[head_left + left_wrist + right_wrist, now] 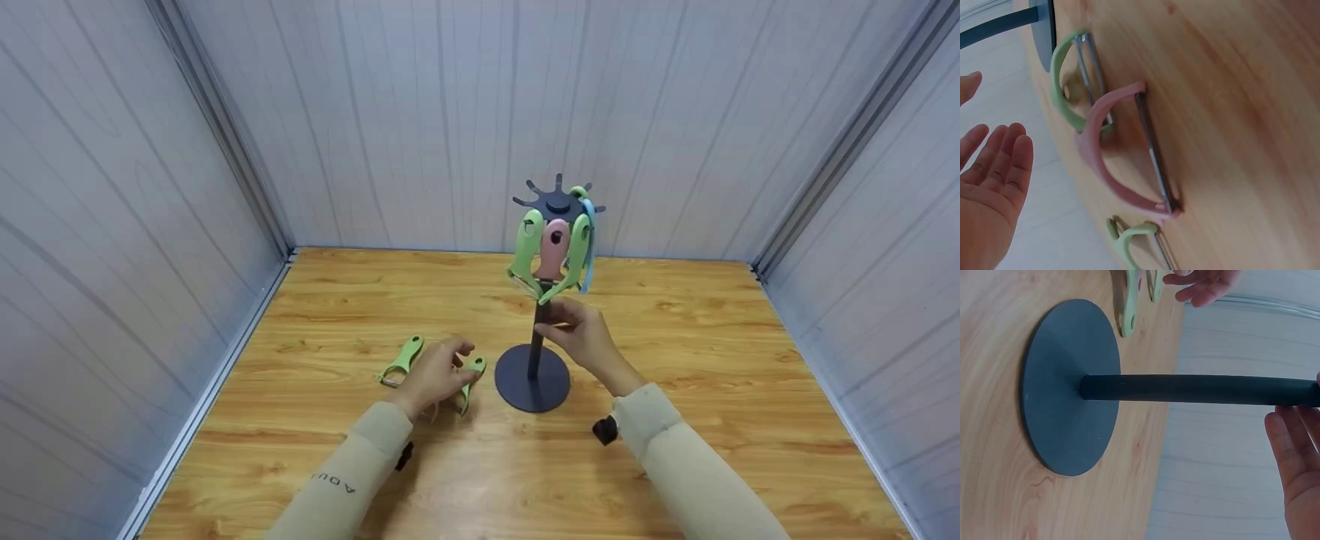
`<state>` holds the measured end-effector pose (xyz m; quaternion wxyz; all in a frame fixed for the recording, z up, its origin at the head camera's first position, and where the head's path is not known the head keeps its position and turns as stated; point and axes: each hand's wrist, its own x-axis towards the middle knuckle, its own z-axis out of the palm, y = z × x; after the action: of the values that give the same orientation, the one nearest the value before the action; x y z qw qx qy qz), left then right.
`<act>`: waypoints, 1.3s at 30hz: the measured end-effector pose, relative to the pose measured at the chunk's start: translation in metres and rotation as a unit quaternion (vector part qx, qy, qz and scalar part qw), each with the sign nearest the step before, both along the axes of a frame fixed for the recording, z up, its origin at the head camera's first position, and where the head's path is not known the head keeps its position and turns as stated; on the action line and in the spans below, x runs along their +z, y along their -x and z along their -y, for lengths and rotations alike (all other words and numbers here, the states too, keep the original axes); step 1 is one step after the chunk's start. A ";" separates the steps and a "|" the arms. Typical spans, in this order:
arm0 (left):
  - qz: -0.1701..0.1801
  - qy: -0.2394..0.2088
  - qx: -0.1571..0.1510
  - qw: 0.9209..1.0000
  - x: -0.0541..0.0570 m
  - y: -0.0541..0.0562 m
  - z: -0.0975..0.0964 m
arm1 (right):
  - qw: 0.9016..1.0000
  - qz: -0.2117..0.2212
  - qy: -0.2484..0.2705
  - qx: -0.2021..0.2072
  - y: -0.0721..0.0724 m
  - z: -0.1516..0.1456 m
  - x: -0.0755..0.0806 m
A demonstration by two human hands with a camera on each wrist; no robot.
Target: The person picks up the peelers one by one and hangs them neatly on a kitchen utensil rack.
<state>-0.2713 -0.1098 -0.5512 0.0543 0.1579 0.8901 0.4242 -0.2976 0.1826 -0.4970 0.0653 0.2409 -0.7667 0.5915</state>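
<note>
My right hand point(589, 343) pinches the dark post point(535, 352) of an upright stand between thumb and fingers, just below the hanging peelers. In the right wrist view the fingers point(1292, 444) touch the post's side. My left hand point(433, 375) hovers over peelers on the table, holding nothing, its fingers loosely bent. Below it lie a green peeler point(407, 352) on the left, another green peeler point(472, 382) on the right, and a pink peeler point(1093, 138) between them, mostly hidden by the hand in the head view.
From the stand's spoked top point(557, 201) hang a green peeler point(529, 238), a pink peeler point(553, 259), another green peeler point(578, 246) and a blue one point(589, 259). The round base point(512, 384) rests on the wooden table point(675, 322), with pale panel walls point(420, 135) around.
</note>
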 end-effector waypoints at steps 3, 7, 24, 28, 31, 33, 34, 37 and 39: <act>0.012 0.008 0.002 1.000 -0.004 0.001 -0.002 | 1.000 0.006 0.006 0.005 0.001 0.001 -0.004; 0.021 0.021 0.007 1.000 -0.009 0.002 -0.004 | 1.000 0.016 0.011 0.004 0.001 0.002 -0.006; 0.033 0.068 0.016 0.997 -0.017 0.009 -0.014 | 1.000 0.024 0.017 0.003 0.001 0.002 -0.007; 0.040 0.078 0.025 0.996 -0.018 0.011 -0.017 | 0.999 0.033 0.011 -0.003 0.001 0.002 -0.007; 0.045 0.082 0.032 0.995 -0.017 0.011 -0.019 | 0.999 0.041 0.009 -0.006 0.000 0.003 -0.007; 0.049 0.083 0.038 0.995 -0.018 0.011 -0.020 | 0.999 0.043 0.010 -0.006 0.000 0.003 -0.007; 0.050 0.083 0.042 0.994 -0.018 0.011 -0.021 | 0.999 0.043 0.010 -0.006 0.000 0.003 -0.007; 0.054 0.086 0.056 0.993 -0.018 0.012 -0.021 | 0.999 0.041 0.009 -0.008 0.000 0.003 -0.008; 0.058 0.087 0.061 0.993 -0.019 0.012 -0.022 | 0.999 0.039 0.008 -0.010 0.001 0.003 -0.008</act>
<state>-0.2831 -0.0881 -0.5699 0.0935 0.0726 0.9268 0.3564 -0.2981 0.1799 -0.5055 0.0434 0.2091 -0.7665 0.6057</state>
